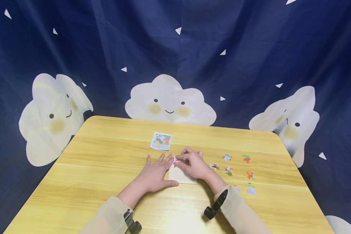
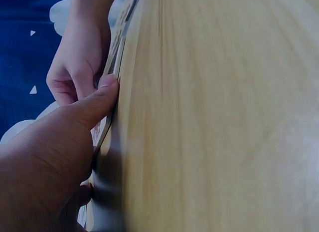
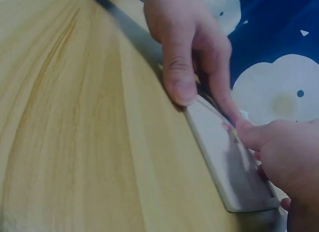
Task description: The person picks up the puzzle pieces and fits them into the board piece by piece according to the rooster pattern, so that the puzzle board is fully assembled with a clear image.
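A square white puzzle board [image 1: 181,175] lies on the table, one colourful puzzle piece [image 1: 176,161] at its far left corner. My left hand [image 1: 156,174] spreads along the board's left side, fingers fairly straight, thumb touching the near left corner; the thumb [image 3: 180,87] also shows at the board edge in the right wrist view. Bent over the board, my right hand [image 1: 194,164] pinches the puzzle piece between thumb and fingertips at that far corner. Those fingers partly cover the piece. In the left wrist view the right hand [image 2: 82,57] appears beyond the left thumb.
Several loose puzzle pieces [image 1: 250,175] are spread on the table to the right of the board, some near the right forearm. A small picture card [image 1: 161,141] with a colourful bird lies behind the left hand. A dark blue cloud-print curtain [image 1: 169,48] hangs behind the table [image 1: 105,146].
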The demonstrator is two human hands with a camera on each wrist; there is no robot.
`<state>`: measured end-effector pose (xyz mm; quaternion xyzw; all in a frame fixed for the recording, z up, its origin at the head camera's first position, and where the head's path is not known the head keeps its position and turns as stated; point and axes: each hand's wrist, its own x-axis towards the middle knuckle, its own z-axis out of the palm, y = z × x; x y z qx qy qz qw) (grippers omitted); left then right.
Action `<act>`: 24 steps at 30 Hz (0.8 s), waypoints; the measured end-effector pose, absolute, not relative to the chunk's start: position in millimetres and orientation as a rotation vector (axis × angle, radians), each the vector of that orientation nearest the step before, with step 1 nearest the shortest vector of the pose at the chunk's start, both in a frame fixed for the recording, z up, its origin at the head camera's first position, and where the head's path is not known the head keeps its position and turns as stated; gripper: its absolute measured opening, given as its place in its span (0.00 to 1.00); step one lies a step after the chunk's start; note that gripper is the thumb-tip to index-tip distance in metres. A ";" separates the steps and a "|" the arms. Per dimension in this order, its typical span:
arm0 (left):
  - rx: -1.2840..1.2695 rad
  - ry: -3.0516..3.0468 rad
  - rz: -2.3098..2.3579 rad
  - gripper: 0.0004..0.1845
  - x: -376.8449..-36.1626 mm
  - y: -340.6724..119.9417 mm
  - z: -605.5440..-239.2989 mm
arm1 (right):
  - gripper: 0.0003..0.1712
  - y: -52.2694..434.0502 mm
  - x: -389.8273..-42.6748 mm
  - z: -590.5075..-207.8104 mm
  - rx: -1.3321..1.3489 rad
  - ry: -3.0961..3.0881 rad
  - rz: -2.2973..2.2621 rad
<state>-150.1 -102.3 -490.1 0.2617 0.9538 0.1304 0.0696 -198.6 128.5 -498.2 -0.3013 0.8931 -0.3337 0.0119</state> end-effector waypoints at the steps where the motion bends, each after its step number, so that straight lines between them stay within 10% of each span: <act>1: 0.782 2.869 0.393 0.59 -150.1 -101.9 -489.4 | 0.18 129.6 -198.3 -496.8 -0.938 2.774 -1.046; 24: 0.752 2.876 0.421 0.58 -148.7 -101.0 -491.4 | 0.25 205.9 -179.3 -467.0 -0.912 2.674 -1.272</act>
